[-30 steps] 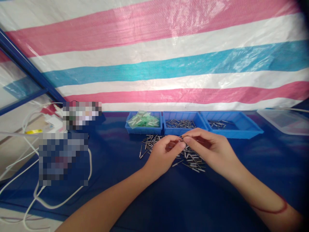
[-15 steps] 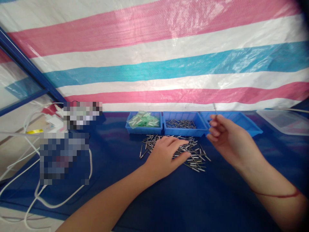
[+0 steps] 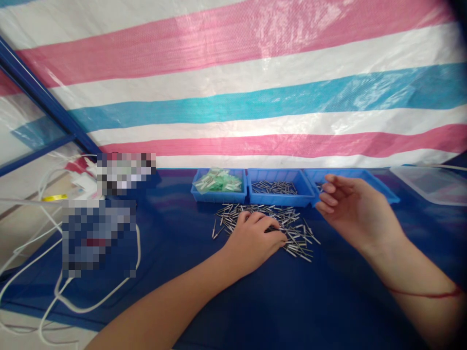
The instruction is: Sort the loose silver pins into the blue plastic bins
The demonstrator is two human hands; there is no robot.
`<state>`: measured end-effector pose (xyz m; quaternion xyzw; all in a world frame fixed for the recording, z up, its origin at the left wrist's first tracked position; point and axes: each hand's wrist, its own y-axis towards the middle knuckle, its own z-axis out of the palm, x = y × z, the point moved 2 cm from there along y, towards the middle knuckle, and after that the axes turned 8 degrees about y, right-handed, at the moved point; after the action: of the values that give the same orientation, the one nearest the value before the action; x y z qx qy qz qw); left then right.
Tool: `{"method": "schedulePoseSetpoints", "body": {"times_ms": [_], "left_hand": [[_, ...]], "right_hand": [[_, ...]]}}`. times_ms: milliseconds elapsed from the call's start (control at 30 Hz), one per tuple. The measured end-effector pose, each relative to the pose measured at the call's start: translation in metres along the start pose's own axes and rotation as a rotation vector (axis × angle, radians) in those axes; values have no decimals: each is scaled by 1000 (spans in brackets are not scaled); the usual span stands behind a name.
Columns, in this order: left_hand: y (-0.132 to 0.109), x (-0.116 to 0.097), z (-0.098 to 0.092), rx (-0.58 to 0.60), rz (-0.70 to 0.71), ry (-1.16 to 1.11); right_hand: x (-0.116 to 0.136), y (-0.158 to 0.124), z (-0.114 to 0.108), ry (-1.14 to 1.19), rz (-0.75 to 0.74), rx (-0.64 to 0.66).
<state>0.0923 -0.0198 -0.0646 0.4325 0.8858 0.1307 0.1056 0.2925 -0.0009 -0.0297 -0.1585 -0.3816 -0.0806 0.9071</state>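
Note:
A loose pile of silver blind rivets [image 3: 299, 245] lies on the dark blue table. My left hand [image 3: 251, 238] reaches over the pile with its fingers bent down among the rivets. A small gap shows between its thumb and index finger, and no rivet is visibly gripped there. To the right, my right hand [image 3: 355, 209] is raised at the front of the right blue bin [image 3: 379, 187], palm turned inward. Its fingers are loosely curled and apart, with nothing visible between them. Just past the fingertips, a bit of metal shows inside that bin, partly hidden by the hand.
The middle blue bin [image 3: 280, 199] holds more rivets. Green and clear small packets [image 3: 219, 181] fill the left blue bin [image 3: 219, 197]. A clear plastic container [image 3: 430, 187] stands at far right. White cables [image 3: 87, 308] and blurred-out items occupy the left side. Striped sheeting [image 3: 233, 112] hangs behind.
The rivet that stood upright in my right fingertips no longer shows there; those fingers have loosened. My left fingers have bent further into the pile, and the thumb has moved closer to the index finger.

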Motion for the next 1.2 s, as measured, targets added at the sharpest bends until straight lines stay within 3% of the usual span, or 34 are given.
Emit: {"method": "schedulePoseSetpoints", "body": {"times_ms": [400, 633, 700, 767, 867, 967, 1033, 1200], "left_hand": [[2, 1, 0, -19, 224, 38], [2, -3, 0, 3, 216, 57], [3, -3, -2, -29, 153, 22], [4, -1, -6, -81, 4, -65], [5, 6, -12, -158, -279, -299], [5, 11, -14, -230, -466, -523], [5, 11, -14, -258, -512, -599], [6, 7, -12, -238, -469, -695]], "right_hand": [[-5, -5, 4, -72, 8, 50], [-10, -7, 7, -148, -6, 76], [-11, -7, 7, -177, -28, 77], [-11, -10, 8, -287, -101, 115], [-16, -18, 13, -670, -233, 310], [-27, -28, 18, -900, -245, 520], [-33, -31, 20, -905, -270, 568], [-33, -32, 22, -888, -408, 530]]}}
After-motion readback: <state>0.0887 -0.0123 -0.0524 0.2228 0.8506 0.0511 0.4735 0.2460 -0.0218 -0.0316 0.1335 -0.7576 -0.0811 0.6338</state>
